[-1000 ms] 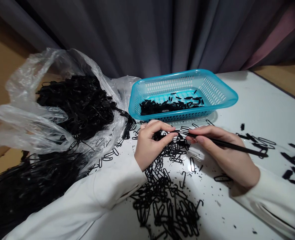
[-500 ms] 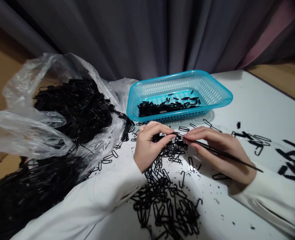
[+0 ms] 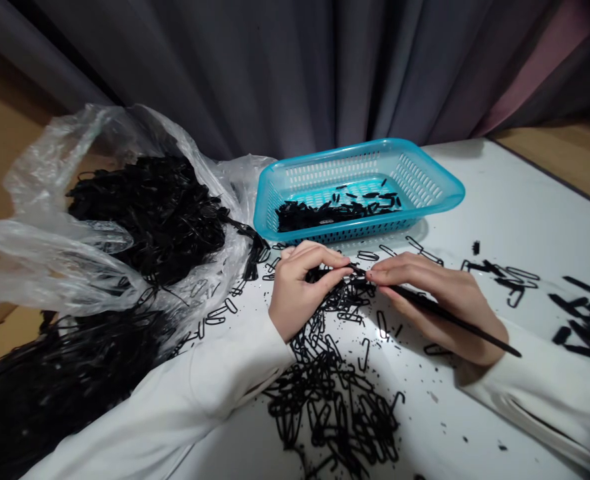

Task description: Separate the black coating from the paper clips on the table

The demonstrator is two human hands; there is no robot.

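Note:
Between my two hands runs a long, thin black strip [image 3: 455, 319]. My left hand [image 3: 307, 283] pinches its tip between thumb and index finger. My right hand [image 3: 435, 303] is closed on the strip, whose tail lies across the palm to the wrist. Below and around my left hand, a heap of black wire loops [image 3: 345, 413] spreads over the white table [image 3: 515, 207]. Just behind my hands stands a blue basket [image 3: 437, 190] with short black pieces [image 3: 325, 213] inside.
At the left, a clear plastic bag [image 3: 69, 267] holds a pile of black strips [image 3: 149, 213], with another dark pile [image 3: 69, 387] in front of it. More black pieces [image 3: 587, 327] lie at the right. A grey curtain [image 3: 285, 73] hangs behind the table.
The strip's free end has dropped slightly and shifted left at my right wrist, and its flat side shows more. My right hand has moved a little left; my left hand is nearly unmoved.

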